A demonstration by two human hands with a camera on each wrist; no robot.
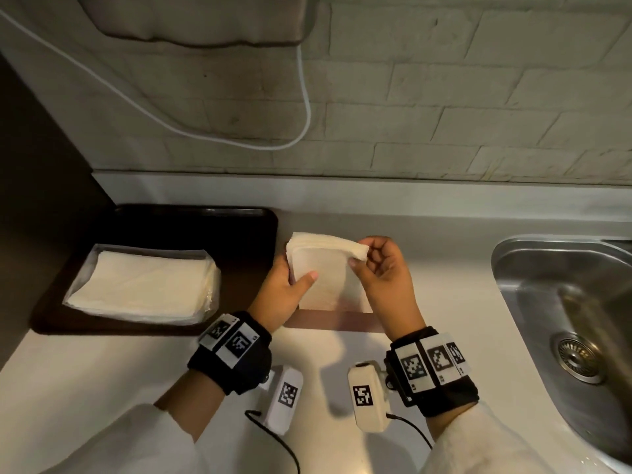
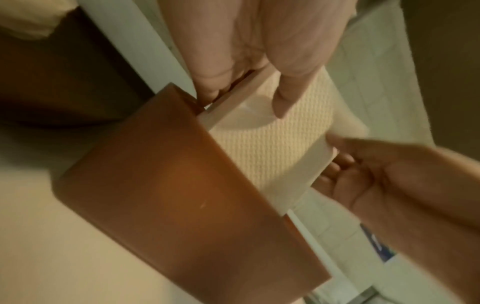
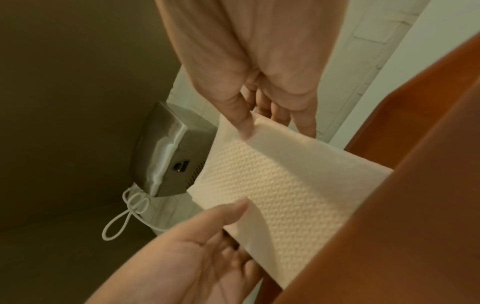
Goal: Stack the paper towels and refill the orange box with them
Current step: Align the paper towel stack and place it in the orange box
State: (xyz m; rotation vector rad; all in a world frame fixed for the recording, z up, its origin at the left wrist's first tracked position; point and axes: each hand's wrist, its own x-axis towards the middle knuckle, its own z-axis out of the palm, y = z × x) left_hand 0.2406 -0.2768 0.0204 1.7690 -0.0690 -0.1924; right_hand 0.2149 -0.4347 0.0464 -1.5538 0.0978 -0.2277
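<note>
A white stack of paper towels point(image 1: 325, 268) stands upright with its lower end inside the orange box point(image 1: 328, 321) on the counter. My left hand point(image 1: 301, 272) grips the stack's left edge, thumb on the front face. My right hand point(image 1: 360, 255) pinches its upper right corner. In the left wrist view my left hand point(image 2: 249, 96) holds the embossed stack point(image 2: 270, 148) above the orange box point(image 2: 182, 195), and my right hand point(image 2: 363, 170) grips the far edge. In the right wrist view my right hand point(image 3: 270, 123) pinches the stack point(image 3: 280, 185) beside the box point(image 3: 405, 195), with my left hand point(image 3: 207, 236) below.
A black tray point(image 1: 246, 241) at the left holds a plastic-wrapped pack of paper towels point(image 1: 143, 285). A steel sink point(image 1: 506, 265) lies at the right. A metal hand dryer point(image 3: 166, 150) hangs on the brick wall above, its white cord point(image 1: 302, 97) looping down.
</note>
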